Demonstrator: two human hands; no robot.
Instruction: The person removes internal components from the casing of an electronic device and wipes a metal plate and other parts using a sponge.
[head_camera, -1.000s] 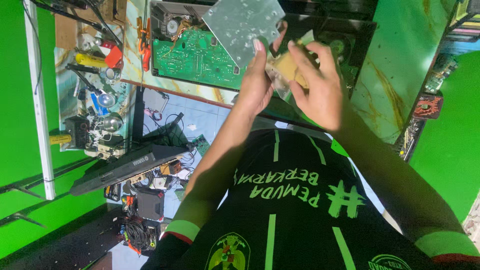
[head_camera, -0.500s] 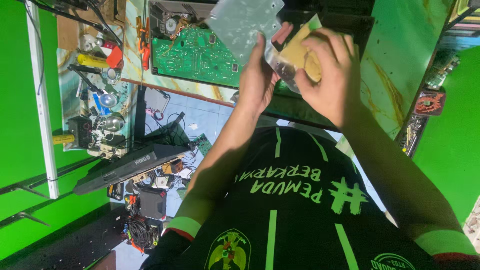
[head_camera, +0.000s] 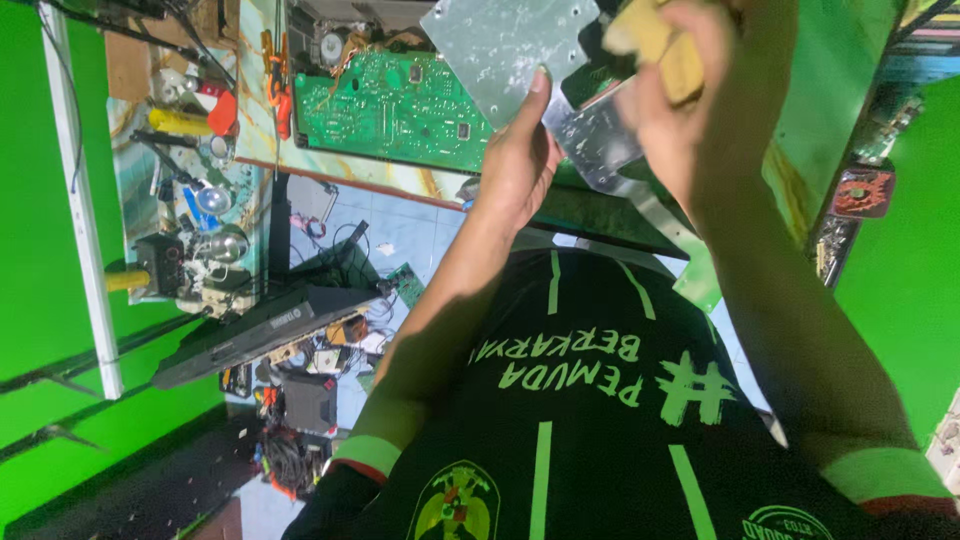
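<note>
above the workbench's near edge, the left hand (head_camera: 515, 165) pinches a small metal plate (head_camera: 590, 135), fingers closed on its edge, while the right hand (head_camera: 700, 100) grips a yellow sponge (head_camera: 655, 45) against it, beside a green circuit board (head_camera: 395, 105).

Circuit board (head_camera: 395, 110) green; metal plate (head_camera: 505, 50) silver-grey, speckled; sponge (head_camera: 660, 45) yellow-tan; shirt (head_camera: 590, 420) black, green stripes; backdrop (head_camera: 30, 250) bright green.
</note>
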